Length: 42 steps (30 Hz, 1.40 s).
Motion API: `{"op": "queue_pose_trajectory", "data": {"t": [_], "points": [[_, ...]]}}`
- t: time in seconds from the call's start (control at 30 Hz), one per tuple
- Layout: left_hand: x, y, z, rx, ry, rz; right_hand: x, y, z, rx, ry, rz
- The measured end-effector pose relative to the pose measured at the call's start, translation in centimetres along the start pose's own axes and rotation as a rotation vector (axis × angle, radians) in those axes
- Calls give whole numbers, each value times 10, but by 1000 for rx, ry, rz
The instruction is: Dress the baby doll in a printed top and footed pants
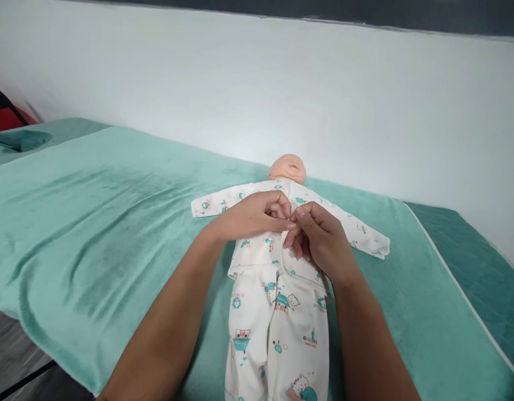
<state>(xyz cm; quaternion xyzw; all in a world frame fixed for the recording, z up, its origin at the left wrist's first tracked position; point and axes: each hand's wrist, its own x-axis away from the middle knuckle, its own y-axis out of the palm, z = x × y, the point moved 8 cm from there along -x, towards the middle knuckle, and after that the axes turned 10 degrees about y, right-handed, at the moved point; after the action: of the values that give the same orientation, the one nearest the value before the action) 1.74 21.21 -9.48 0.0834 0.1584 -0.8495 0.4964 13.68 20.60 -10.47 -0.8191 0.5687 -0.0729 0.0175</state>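
A baby doll (287,167) lies on its back, dressed in a white printed baby shirt (257,248) and matching printed trousers (248,328). The shirt's sleeves stretch out to both sides. Over the chest, my left hand (261,213) pinches the edge of the shirt's front opening between thumb and fingers. My right hand (318,231) meets it there, thumb and forefinger pinched on the same front edge. Fingertips of both hands nearly touch. Whatever fastening lies between them is too small and covered to make out. Below the hands the shirt's front edges hang loose.
A light green plush blanket (115,223) with folds on the left covers the surface, over a darker green quilted cover (457,239). Behind the doll's head stands a white wall (257,83). A red and black object (6,117) sits at the far left.
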Motion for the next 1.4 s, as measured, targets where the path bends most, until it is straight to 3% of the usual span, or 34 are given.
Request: {"op": "queue_pose_trajectory", "data": {"t": [0.37, 0.67, 0.83, 1.13, 1.27, 1.4], "points": [[1, 0, -3, 183, 11, -40, 0, -1, -1, -27, -17, 18], [8, 1, -8, 31, -150, -120, -3, -8, -1, -107, -38, 44], [8, -3, -6, -31, -170, -87, -4, -8, 0, -121, -29, 51], [10, -4, -5, -168, -162, -149, -4, -8, 1, -129, -14, 63], [7, -8, -4, -94, -122, -49, -3, -7, 1, -139, -14, 66], [4, -31, -11, -105, -4, 278, -4, -16, 0, -201, -66, 120]]}}
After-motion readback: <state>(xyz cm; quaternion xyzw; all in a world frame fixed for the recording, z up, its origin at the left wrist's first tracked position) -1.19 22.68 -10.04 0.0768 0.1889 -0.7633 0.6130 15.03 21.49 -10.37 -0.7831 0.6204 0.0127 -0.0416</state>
